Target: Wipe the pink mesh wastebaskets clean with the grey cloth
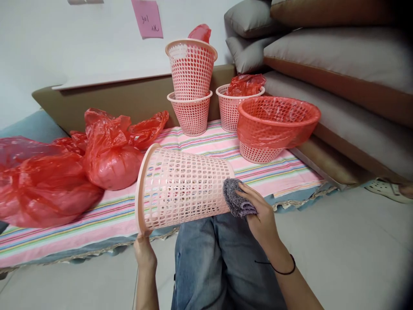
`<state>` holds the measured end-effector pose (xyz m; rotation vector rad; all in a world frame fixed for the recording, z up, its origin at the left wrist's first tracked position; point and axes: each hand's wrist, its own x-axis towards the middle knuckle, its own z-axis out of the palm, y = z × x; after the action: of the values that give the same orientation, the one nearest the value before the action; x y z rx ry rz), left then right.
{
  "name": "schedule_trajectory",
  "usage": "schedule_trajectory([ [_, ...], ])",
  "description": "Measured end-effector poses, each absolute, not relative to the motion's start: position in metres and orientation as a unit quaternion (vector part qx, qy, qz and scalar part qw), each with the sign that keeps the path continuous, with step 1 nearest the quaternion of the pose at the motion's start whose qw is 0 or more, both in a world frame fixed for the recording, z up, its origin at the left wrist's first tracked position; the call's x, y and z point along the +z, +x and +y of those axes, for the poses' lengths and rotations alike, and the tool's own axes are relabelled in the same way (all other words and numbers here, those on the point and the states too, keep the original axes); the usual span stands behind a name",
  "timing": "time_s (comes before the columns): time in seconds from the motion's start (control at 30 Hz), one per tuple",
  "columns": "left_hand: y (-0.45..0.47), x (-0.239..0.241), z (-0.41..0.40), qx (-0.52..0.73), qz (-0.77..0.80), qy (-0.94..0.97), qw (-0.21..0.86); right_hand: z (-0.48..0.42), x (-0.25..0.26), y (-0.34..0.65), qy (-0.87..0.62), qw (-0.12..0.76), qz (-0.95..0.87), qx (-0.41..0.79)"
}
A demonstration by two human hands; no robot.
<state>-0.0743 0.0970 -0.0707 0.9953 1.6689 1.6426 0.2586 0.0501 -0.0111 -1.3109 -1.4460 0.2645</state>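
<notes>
A pale pink mesh wastebasket (187,185) lies sideways in the air above my knees, its mouth pointing left. My left hand (145,252) is closed on the lower part of its rim. At the basket's narrow base, my right hand (260,211) grips a folded grey cloth (237,198), which touches the base end. The fingers of the right hand are partly behind the cloth.
Tied red plastic bags (111,168) lie on the striped bedspread (119,206) at left. Two stacked baskets (192,71), a bag-topped basket (227,114) and one covered in red plastic (277,125) stand behind. Grey cushions (338,56) pile up at right.
</notes>
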Motion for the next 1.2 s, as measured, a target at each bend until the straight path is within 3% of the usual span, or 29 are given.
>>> schedule_trajectory([
  [0.17,-0.076,-0.076,0.098,0.624,0.63,0.364,0.285,0.051,-0.009,0.264,-0.544,0.592,-0.573,0.159],
  [0.3,-0.074,-0.076,0.099,0.624,0.631,0.365,0.282,0.071,0.002,0.276,-0.555,0.638,-0.517,0.131],
  [0.63,-0.072,-0.066,0.1,0.591,0.647,0.399,0.27,0.159,0.037,0.282,-0.553,0.558,-0.591,0.182],
  [0.9,-0.068,-0.047,0.099,0.528,0.698,0.424,0.234,0.132,0.028,0.284,-0.552,0.539,-0.612,0.174],
  [1.2,-0.062,-0.009,0.107,0.509,0.723,0.418,0.211,0.095,-0.001,0.27,-0.549,0.578,-0.595,0.105],
])
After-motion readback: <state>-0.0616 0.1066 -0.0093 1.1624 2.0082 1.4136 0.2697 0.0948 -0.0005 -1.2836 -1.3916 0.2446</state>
